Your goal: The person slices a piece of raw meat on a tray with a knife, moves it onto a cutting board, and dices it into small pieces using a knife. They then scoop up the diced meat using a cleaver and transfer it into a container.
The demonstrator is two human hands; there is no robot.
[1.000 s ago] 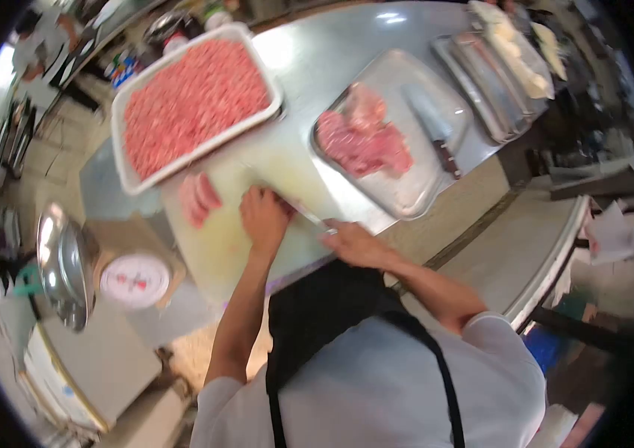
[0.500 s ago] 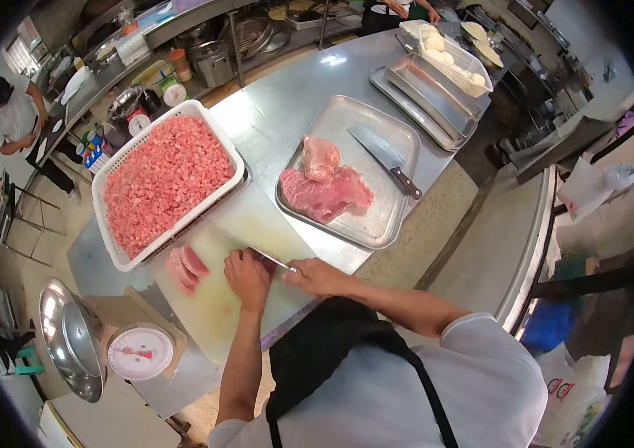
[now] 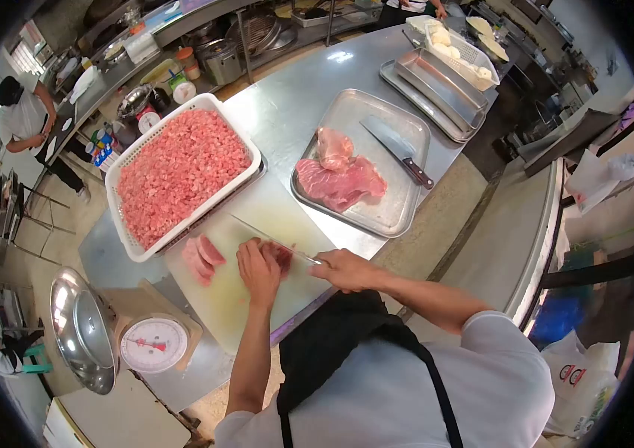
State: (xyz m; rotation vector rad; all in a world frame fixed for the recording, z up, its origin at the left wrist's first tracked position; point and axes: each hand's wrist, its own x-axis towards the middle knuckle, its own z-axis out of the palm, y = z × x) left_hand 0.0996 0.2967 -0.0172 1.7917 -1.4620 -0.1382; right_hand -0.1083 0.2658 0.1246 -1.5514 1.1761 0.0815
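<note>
My right hand [image 3: 348, 270] is wrapped round the handle of a knife [image 3: 296, 252], whose long thin blade points up and left. My left hand [image 3: 258, 270] presses its curled fingers on a piece of raw meat [image 3: 282, 258], partly hidden beneath hand and blade. The blade lies against the meat, close by the left fingertips. Both are on a pale cutting board [image 3: 298, 224]. Left of my left hand lie some pink meat slices [image 3: 202, 259], touching one another.
A white basket [image 3: 246, 175] of diced meat [image 3: 179, 175] stands beyond the board. On a metal tray [image 3: 399, 209] are larger raw meat pieces [image 3: 343, 179] and a second knife [image 3: 395, 149]. A scale [image 3: 154, 345] with a steel bowl [image 3: 78, 328] stands left. Another person [image 3: 26, 119] stands far left.
The knife blade has slid forward and up across the meat, so more of it shows past my left fingers. The whole view has shifted slightly; my left hand stays on the meat.
</note>
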